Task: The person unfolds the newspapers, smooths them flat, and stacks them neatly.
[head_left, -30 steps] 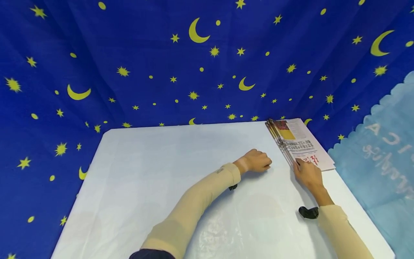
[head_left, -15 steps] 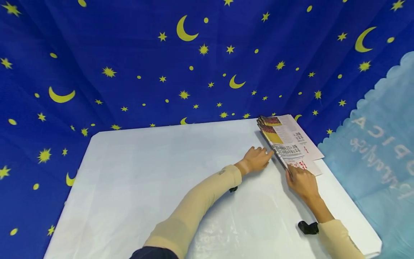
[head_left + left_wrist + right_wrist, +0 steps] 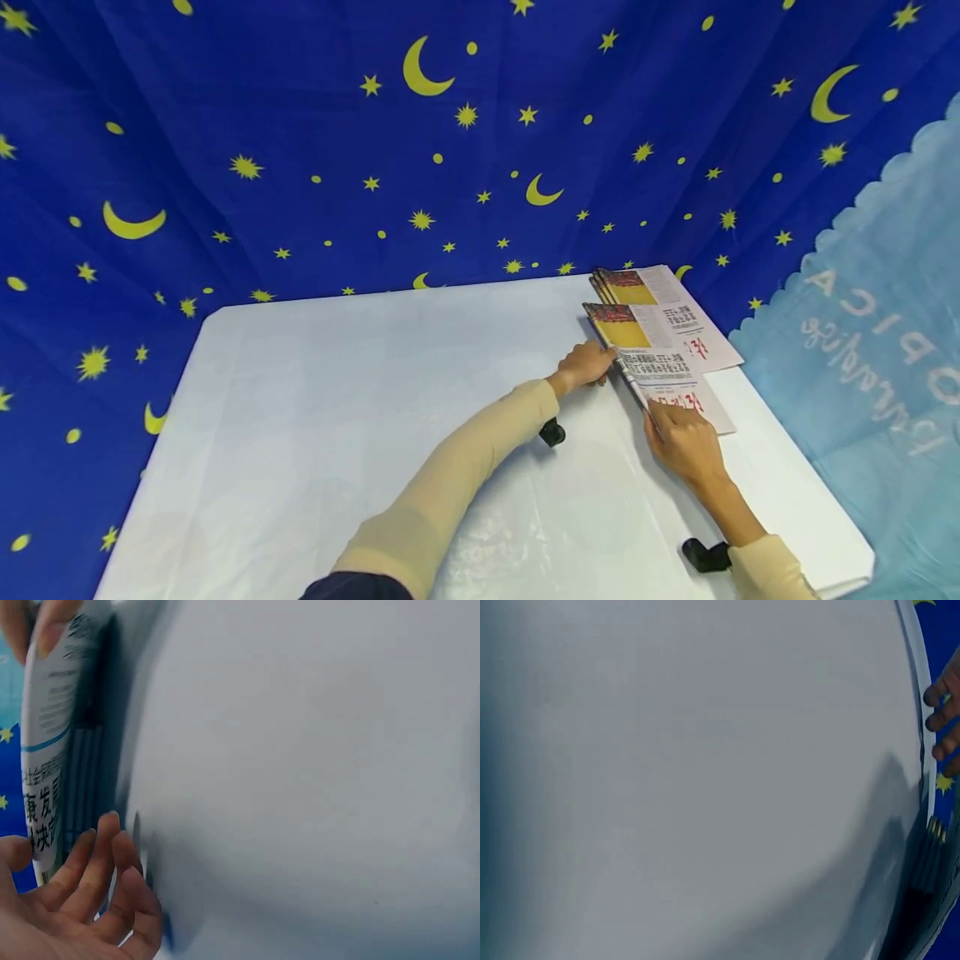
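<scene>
A folded newspaper (image 3: 660, 362), with red and black print and a yellow picture, is raised along its left side, overlapping the pile behind it. At its near left corner my right hand (image 3: 686, 442) pinches the paper, thumb below. My left hand (image 3: 585, 364) grips the left folded edge farther back. In the left wrist view, the left thumb (image 3: 15, 853) lies on the printed face of the newspaper (image 3: 49, 742) and the fingers curl on the other side. The right wrist view catches only the left hand's fingers (image 3: 941, 720); the right hand is out of it.
Several similar folded newspapers (image 3: 716, 342) lie stacked at the far right corner of the white-covered table (image 3: 337, 417). A blue star-and-moon cloth (image 3: 315, 125) hangs behind the table, and a light blue lettered cloth (image 3: 885, 333) hangs at the right.
My right hand has drawn the top newspaper off the pile, toward me and leftward. The left hand, earlier apart from the papers, has come to its left edge and taken hold. The head view has shifted slightly.
</scene>
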Motion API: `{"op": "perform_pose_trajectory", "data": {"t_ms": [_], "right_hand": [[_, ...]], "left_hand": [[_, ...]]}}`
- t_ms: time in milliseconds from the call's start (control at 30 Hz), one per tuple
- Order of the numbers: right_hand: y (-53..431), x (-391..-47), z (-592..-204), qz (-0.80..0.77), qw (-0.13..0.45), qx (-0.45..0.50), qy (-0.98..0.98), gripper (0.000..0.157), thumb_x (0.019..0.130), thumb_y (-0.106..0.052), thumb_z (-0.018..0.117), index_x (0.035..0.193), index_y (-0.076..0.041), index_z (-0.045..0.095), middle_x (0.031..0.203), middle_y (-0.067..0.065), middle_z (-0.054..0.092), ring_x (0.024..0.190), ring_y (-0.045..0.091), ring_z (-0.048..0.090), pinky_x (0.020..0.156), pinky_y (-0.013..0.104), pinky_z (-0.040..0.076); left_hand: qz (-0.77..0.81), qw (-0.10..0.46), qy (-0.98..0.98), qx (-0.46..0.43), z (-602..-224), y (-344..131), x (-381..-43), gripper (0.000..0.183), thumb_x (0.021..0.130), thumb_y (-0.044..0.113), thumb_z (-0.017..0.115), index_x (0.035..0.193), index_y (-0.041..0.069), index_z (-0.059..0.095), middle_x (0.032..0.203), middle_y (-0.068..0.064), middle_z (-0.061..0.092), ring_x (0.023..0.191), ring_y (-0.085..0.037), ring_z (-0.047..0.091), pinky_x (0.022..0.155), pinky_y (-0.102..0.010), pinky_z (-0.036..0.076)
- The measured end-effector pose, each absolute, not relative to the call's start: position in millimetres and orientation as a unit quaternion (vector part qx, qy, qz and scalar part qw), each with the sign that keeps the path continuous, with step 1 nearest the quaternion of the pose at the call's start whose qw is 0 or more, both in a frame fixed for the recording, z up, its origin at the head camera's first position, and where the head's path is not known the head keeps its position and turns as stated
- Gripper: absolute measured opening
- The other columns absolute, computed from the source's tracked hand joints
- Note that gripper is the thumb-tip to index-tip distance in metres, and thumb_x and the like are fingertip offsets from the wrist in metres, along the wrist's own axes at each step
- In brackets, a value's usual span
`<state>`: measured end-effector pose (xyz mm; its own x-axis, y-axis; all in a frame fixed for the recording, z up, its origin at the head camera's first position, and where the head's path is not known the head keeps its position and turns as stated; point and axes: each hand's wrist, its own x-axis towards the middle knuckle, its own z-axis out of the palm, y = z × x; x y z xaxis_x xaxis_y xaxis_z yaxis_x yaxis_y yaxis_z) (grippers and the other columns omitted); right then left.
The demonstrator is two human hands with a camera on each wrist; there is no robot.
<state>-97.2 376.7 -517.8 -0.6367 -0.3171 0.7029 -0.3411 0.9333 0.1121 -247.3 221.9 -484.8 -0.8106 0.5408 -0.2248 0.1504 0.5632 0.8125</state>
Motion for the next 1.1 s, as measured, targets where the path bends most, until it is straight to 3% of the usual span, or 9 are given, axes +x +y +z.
{"op": "perform_pose_trajectory", "data": {"t_ms": [167,367,533,633,733,900,1100], "right_hand": [[361.9,-95.1,-519.5,0.020,0.404,0.214,-0.889,0.036,0.095,-0.020,0.049,0.091,0.008,0.070,0.077,0.020,0.070,0.063,0.037,0.066,0.056,0.049,0.052],[343.5,-92.9,-522.9,0.006,0.421,0.265,-0.867,0.032,0.092,-0.016,0.052,0.090,0.010,0.070,0.076,0.020,0.070,0.063,0.034,0.066,0.056,0.046,0.053],[334.3,-87.6,-523.5,-0.007,0.428,0.306,-0.850,0.033,0.093,-0.016,0.051,0.090,0.010,0.070,0.076,0.020,0.070,0.062,0.033,0.067,0.053,0.045,0.052],[327.8,-85.3,-522.2,-0.001,0.428,0.325,-0.843,0.035,0.094,-0.017,0.050,0.091,0.010,0.071,0.078,0.020,0.071,0.064,0.033,0.068,0.054,0.044,0.053],[318.1,-84.8,-519.8,0.004,0.427,0.341,-0.838,0.035,0.095,-0.019,0.050,0.091,0.009,0.071,0.078,0.019,0.072,0.064,0.032,0.068,0.055,0.044,0.053],[295.5,-85.5,-517.9,0.010,0.423,0.361,-0.831,0.035,0.096,-0.020,0.051,0.087,0.007,0.072,0.076,0.015,0.072,0.062,0.029,0.068,0.054,0.041,0.053],[269.8,-79.4,-517.6,0.011,0.391,0.382,-0.838,0.038,0.099,-0.023,0.046,0.088,0.004,0.072,0.077,0.011,0.073,0.065,0.025,0.068,0.060,0.038,0.054]], "left_hand": [[0.534,0.287,0.782,0.148,-486.2,218.3,-250.9,0.046,0.102,0.033,0.049,0.086,-0.004,0.069,0.084,-0.023,0.072,0.045,-0.022,0.053,0.044,-0.030,0.041],[0.567,0.309,0.746,0.164,-488.4,196.4,-252.3,0.036,0.101,0.021,0.052,0.086,-0.006,0.071,0.085,-0.023,0.072,0.053,-0.031,0.060,0.044,-0.031,0.037],[0.578,0.336,0.726,0.164,-487.0,179.1,-250.4,0.027,0.098,0.014,0.055,0.087,-0.006,0.069,0.073,-0.014,0.066,0.046,-0.017,0.056,0.044,-0.027,0.040],[0.573,0.338,0.729,0.163,-487.5,168.5,-248.2,0.029,0.097,0.013,0.055,0.081,-0.007,0.068,0.064,-0.008,0.061,0.041,-0.011,0.054,0.042,-0.024,0.041],[0.569,0.333,0.733,0.169,-487.6,154.7,-244.9,0.032,0.097,0.012,0.054,0.077,-0.008,0.068,0.062,-0.011,0.062,0.040,-0.012,0.053,0.042,-0.025,0.040],[0.543,0.320,0.753,0.189,-493.9,127.5,-238.1,0.037,0.098,0.012,0.051,0.077,-0.012,0.070,0.076,-0.023,0.071,0.041,-0.013,0.053,0.041,-0.026,0.040],[0.529,0.334,0.750,0.215,-498.7,92.5,-230.5,0.039,0.099,0.012,0.049,0.077,-0.012,0.071,0.081,-0.028,0.070,0.041,-0.013,0.055,0.039,-0.025,0.039]]}}
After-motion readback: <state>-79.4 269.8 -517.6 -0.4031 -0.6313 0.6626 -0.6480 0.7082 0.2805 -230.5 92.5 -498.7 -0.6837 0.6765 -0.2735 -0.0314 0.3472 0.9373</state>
